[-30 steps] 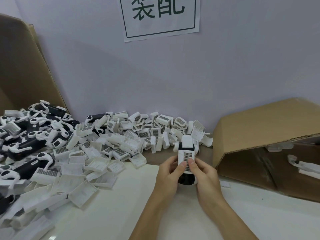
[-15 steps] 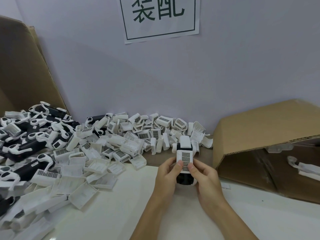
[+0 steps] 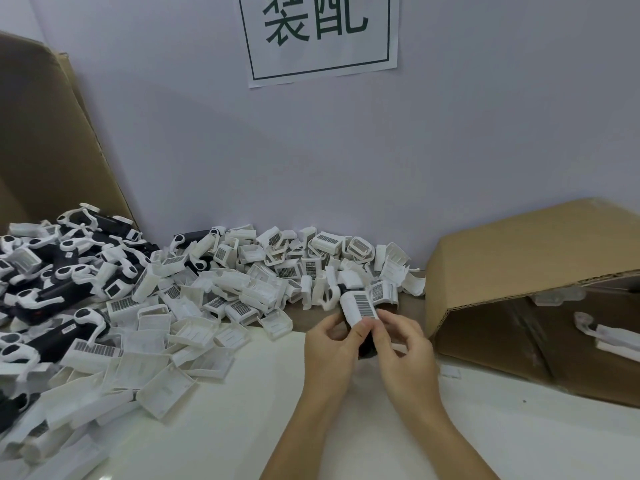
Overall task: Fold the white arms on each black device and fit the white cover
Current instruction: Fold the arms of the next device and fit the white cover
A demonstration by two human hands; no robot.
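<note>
Both hands hold one black device (image 3: 367, 346) at the table's middle, with a white cover (image 3: 358, 306) bearing a barcode label over its top. My left hand (image 3: 334, 355) grips it from the left, thumb on the cover's lower edge. My right hand (image 3: 403, 351) grips it from the right, thumb beside the left thumb. Most of the black body is hidden behind my fingers. A heap of loose white covers (image 3: 242, 292) lies along the wall. More black devices with unfolded white arms (image 3: 62, 282) are piled at the far left.
A brown cardboard box (image 3: 519, 268) lies on its side at the right, with white-covered pieces (image 3: 602, 334) inside. A cardboard sheet (image 3: 45, 140) leans at the left. A paper sign (image 3: 320, 36) hangs on the wall. The white table top (image 3: 242, 427) stretches in front.
The covered device has tilted to the left, so its barcode label now slants. My hands have shifted slightly on it.
</note>
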